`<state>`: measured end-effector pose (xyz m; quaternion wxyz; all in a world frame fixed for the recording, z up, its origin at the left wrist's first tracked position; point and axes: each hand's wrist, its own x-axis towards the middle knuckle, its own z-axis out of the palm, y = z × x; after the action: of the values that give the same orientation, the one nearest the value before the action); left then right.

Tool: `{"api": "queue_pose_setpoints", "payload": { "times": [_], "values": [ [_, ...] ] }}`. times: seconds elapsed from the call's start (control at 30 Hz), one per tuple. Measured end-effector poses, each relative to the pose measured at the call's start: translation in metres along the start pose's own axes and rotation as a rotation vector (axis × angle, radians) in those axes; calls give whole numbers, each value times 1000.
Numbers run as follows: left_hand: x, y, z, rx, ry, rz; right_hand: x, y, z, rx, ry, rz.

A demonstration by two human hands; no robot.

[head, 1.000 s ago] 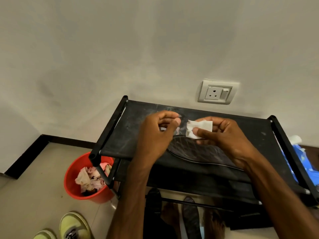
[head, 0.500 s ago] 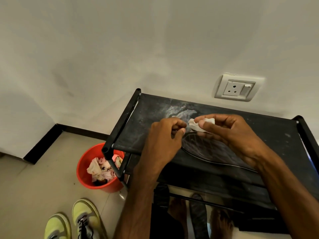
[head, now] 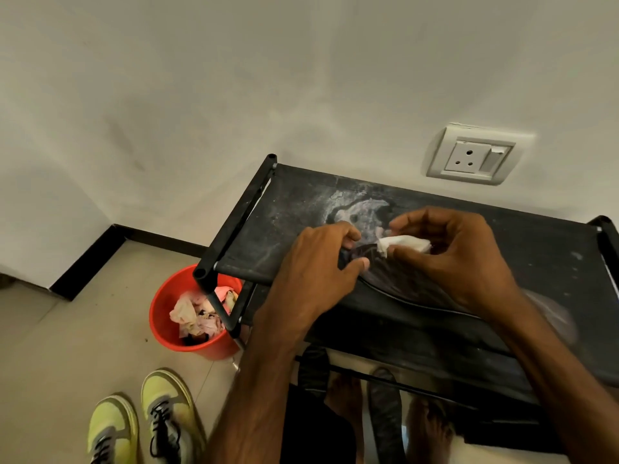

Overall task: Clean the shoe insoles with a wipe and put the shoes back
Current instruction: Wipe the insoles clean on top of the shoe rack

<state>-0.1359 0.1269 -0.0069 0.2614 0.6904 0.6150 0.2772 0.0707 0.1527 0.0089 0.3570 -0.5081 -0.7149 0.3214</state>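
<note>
The right hand (head: pixel 462 259) pinches a crumpled white wipe (head: pixel 405 244) against the tip of the dark insole (head: pixel 395 283), whose end the left hand (head: pixel 318 262) grips between thumb and fingers. The insole lies on the black shoe rack (head: pixel 284 229)'s top shelf, with a red bucket (head: pixel 160 313) just beside the rack.

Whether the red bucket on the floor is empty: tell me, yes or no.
No, the red bucket beside the black rack holds crumpled scraps of pinkish paper.
</note>
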Motion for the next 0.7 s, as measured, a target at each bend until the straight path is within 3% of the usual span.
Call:
{"api": "queue_pose_setpoints", "payload": {
  "times": [0.33, 0.57, 0.7],
  "values": [
    [-3, -5, 1, 70, -183, -2, 5, 5, 21, -372, 21, -193],
    [0, -4, 1, -69, -205, -29, 7, 6, 21, -408, -144, -269],
    [1, -4, 4, -102, -168, -51, 16, 2, 20, -349, -64, -216]
  ]
}}
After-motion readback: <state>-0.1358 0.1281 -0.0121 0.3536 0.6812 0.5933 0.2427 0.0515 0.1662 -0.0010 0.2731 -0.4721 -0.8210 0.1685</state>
